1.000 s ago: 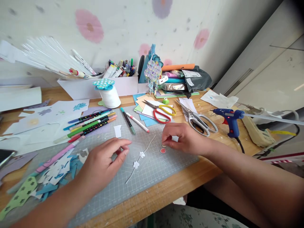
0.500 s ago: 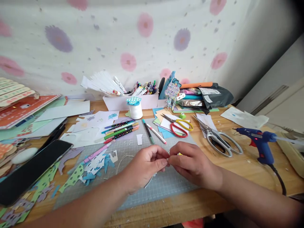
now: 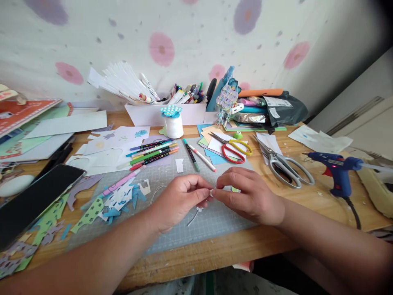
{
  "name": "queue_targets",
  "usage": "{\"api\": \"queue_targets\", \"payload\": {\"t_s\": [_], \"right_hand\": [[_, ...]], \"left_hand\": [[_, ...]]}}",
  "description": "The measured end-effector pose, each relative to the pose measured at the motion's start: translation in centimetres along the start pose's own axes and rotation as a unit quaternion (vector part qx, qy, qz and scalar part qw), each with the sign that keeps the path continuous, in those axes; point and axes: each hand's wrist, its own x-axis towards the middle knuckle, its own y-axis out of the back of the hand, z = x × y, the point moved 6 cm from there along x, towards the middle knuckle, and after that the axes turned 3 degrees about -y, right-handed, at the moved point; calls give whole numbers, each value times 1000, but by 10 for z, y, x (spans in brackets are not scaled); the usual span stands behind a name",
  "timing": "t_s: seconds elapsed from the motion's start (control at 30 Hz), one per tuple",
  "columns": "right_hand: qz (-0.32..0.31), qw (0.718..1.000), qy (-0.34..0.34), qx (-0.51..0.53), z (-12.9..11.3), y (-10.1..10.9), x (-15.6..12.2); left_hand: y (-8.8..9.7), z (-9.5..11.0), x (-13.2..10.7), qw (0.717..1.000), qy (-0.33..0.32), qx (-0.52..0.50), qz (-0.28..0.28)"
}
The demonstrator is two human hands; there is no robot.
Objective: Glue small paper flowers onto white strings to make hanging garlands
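My left hand (image 3: 178,200) and my right hand (image 3: 248,194) meet fingertip to fingertip above the grey cutting mat (image 3: 172,221). Both are closed in a pinch on a thin white wire (image 3: 193,216) with small white paper flowers on it. The wire hangs down from the pinch and curls out to the left of my left hand. A tiny white piece shows between the two thumbs. A small green scrap (image 3: 235,189) lies behind my right hand.
Markers (image 3: 153,153), red-and-yellow scissors (image 3: 233,149), large steel scissors (image 3: 281,164) and a blue glue gun (image 3: 336,172) lie behind the mat. A white thread spool (image 3: 173,123), a pen box (image 3: 172,112), paper cut-outs (image 3: 116,200) and a black phone (image 3: 33,200) sit left.
One second ago my hands were apart, the wire lying on the mat. They have come together and lifted the wire. The view shifted left and down.
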Motion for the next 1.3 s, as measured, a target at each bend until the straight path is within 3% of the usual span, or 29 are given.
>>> {"api": "queue_targets", "payload": {"t_s": [0.17, 0.3, 0.37, 0.43, 0.53, 0.6, 0.67, 0.73, 0.83, 0.93, 1.03, 1.1, 1.2, 1.3], "right_hand": [[17, 997, -46, 51, 9, 0, 2], [43, 979, -148, 135, 28, -1, -2], [43, 971, -182, 152, 35, -2, -5], [33, 969, -191, 156, 36, -2, -6], [15, 974, -171, 149, 30, 0, -6], [3, 978, -161, 133, 28, 1, -6], [-25, 980, -173, 101, 32, -1, -9], [-75, 973, -207, 72, 42, -7, -13], [-155, 954, -251, 58, 57, -20, -19], [-195, 945, -257, 53, 63, -29, -20], [-211, 944, -252, 36, 63, -37, -18], [-231, 944, -234, 6, 61, -42, -18], [-256, 945, -198, -40, 57, -45, -17], [-248, 938, -244, -5, 55, -36, -12]], "left_hand": [[4, -4, 2, 999, 5, 19, 26], [10, 6, 2, 986, -70, 139, 55], [13, 21, -2, 951, -161, 248, 86], [11, 38, -11, 895, -276, 337, 101], [0, 57, -30, 812, -416, 403, 68], [-4, 61, -37, 776, -451, 439, 41], [-5, 60, -38, 759, -453, 467, 26], [-3, 56, -32, 766, -428, 480, 23], [5, 45, -17, 798, -374, 471, 41], [12, 31, -4, 852, -291, 430, 66], [19, 14, 5, 923, -169, 337, 75], [21, 6, 8, 953, -116, 269, 78], [22, 1, 10, 967, -92, 224, 82], [21, -1, 11, 976, -83, 185, 75]]}}
